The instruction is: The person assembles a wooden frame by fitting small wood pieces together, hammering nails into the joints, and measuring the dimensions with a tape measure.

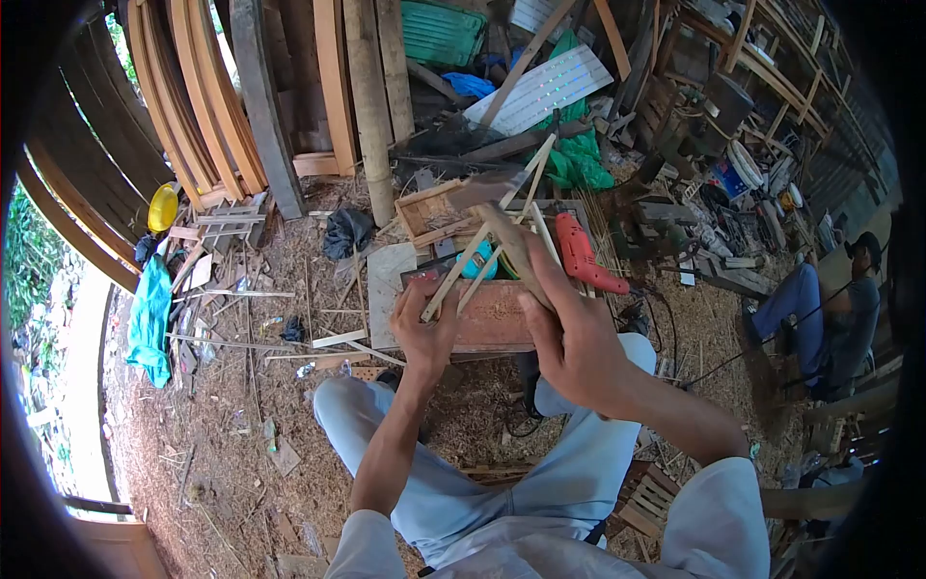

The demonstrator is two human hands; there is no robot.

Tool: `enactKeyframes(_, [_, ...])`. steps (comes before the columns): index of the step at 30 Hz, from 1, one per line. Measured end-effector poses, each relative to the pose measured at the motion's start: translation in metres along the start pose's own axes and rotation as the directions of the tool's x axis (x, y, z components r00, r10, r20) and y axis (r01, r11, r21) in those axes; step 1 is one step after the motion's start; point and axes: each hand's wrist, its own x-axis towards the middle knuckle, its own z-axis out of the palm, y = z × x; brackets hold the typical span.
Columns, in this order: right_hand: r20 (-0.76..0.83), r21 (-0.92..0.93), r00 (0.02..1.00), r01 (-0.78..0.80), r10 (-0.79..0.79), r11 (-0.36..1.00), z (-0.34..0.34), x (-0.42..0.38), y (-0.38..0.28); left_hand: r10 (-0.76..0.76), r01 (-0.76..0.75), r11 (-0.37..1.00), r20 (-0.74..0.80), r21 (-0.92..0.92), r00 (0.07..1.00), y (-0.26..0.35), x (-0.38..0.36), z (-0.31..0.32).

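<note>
My left hand (424,323) is closed round the near end of a thin wooden strip (458,275), which is crossed by other light strips. My right hand (579,347) grips the wooden handle of a hammer (506,234). Its dark metal head is slightly blurred and hangs above the strips. Below both hands is a low bench with a reddish wooden top (492,333), dusted with shavings. A red power drill (584,256) lies on the right of the bench. Partly hidden behind the strips is a teal round object (477,261).
An open wooden box frame (424,217) lies beyond the bench. Wooden posts (367,116) and curved planks stand at the back left. Sawdust and scraps cover the floor (231,434). Another person (839,309) sits at the far right. The drill's cord (672,333) trails rightward.
</note>
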Motion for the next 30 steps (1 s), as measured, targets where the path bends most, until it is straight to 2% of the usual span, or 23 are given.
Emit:
enactKeyframes(1, [-0.001,0.002,1.000,-0.002,0.002,1.000,0.003,-0.004,0.007,-0.022,0.022,1.000,0.008,0.018,1.000,0.002,0.001,-0.001])
enactKeyframes(2, [0.204,-0.097,0.972,-0.097,0.116,0.991,0.008,-0.010,0.019,-0.019,0.019,1.000,0.010,0.017,1.000,0.002,0.001,-0.001])
enactKeyframes(3, [0.385,-0.214,0.891,-0.168,0.241,0.962,0.009,-0.012,0.023,-0.016,0.016,0.999,0.001,0.035,1.000,0.002,0.000,-0.002])
enactKeyframes(4, [0.376,-0.217,0.894,-0.171,0.244,0.961,0.007,-0.013,0.024,-0.011,0.011,0.999,-0.003,0.049,1.000,0.002,0.002,-0.001])
enactKeyframes(5, [0.336,-0.212,0.924,-0.116,0.184,0.970,0.004,-0.010,0.024,-0.007,0.007,0.999,-0.010,0.042,1.000,0.002,0.004,0.002])
enactKeyframes(7, [0.298,-0.200,0.946,-0.068,0.127,0.977,0.002,-0.007,0.013,0.025,-0.025,0.999,-0.005,-0.046,1.000,0.000,0.002,0.000])
enactKeyframes(9, [0.137,-0.069,0.990,-0.031,0.041,0.997,-0.001,-0.002,-0.002,0.031,-0.031,0.999,-0.004,-0.032,1.000,0.001,0.002,0.002])
enactKeyframes(10, [0.137,-0.064,0.990,-0.034,0.043,0.997,0.002,-0.004,0.002,0.039,-0.039,0.999,0.000,-0.014,0.999,0.001,0.002,0.001])
enactKeyframes(12, [0.378,-0.280,0.873,-0.211,0.309,0.937,0.008,-0.007,0.014,0.052,-0.052,0.999,0.005,0.002,0.999,0.002,0.002,-0.002])
enactKeyframes(15, [0.397,-0.204,0.868,-0.234,0.299,0.951,0.001,-0.002,0.019,0.093,-0.093,0.990,0.004,0.111,0.996,0.004,0.004,-0.003])
enactKeyframes(16, [0.398,-0.196,0.871,-0.227,0.289,0.954,0.002,-0.001,0.022,0.028,-0.029,0.994,0.011,0.103,1.000,0.005,0.002,-0.003])
enactKeyframes(17, [0.297,-0.158,0.924,-0.200,0.240,0.967,0.002,0.002,0.028,-0.030,0.029,0.995,0.015,0.093,0.999,0.006,0.004,-0.001])
enactKeyframes(18, [0.189,-0.121,0.964,-0.167,0.188,0.978,0.003,0.005,0.035,-0.013,0.011,0.994,0.015,0.108,1.000,0.005,0.004,-0.001])
enactKeyframes(19, [0.184,-0.113,0.967,-0.155,0.174,0.981,0.006,0.005,0.049,0.002,-0.003,0.993,0.011,0.115,1.000,0.000,0.001,-0.001])
enactKeyframes(21, [-0.055,-0.049,0.988,-0.146,0.144,0.988,0.007,0.008,0.079,-0.171,0.160,0.983,0.124,0.090,0.978,-0.011,-0.003,-0.002])
enactKeyframes(22, [-0.017,-0.073,0.963,-0.270,0.270,0.960,-0.001,0.010,0.080,-0.224,0.224,0.974,0.207,0.026,0.952,-0.010,-0.002,-0.004])
enactKeyframes(23, [-0.027,-0.066,0.967,-0.253,0.252,0.965,0.000,0.011,0.097,-0.205,0.203,0.979,0.200,0.029,0.958,-0.010,0.002,-0.004])
enactKeyframes(25, [-0.326,-0.094,0.940,-0.136,0.098,0.986,0.026,0.006,0.160,-0.138,0.159,0.981,0.173,-0.112,0.975,-0.007,0.008,-0.004])
enactKeyframes(26, [-0.342,-0.083,0.919,-0.236,0.195,0.968,0.034,0.003,0.181,-0.189,0.208,0.976,0.229,-0.060,0.955,-0.008,0.012,-0.006])
enactKeyframes(27, [-0.351,-0.090,0.917,-0.233,0.188,0.968,0.041,-0.006,0.194,-0.180,0.201,0.977,0.230,-0.070,0.956,-0.013,0.016,-0.004])
enactKeyframes(29, [-0.392,-0.055,0.899,-0.237,0.197,0.970,0.050,-0.016,0.209,-0.275,0.378,0.819,0.284,-0.432,0.919,-0.027,0.026,0.007])
enactKeyframes(30, [-0.381,-0.053,0.907,-0.214,0.179,0.975,0.052,-0.018,0.214,-0.279,0.371,0.839,0.269,-0.399,0.922,-0.027,0.031,0.007])
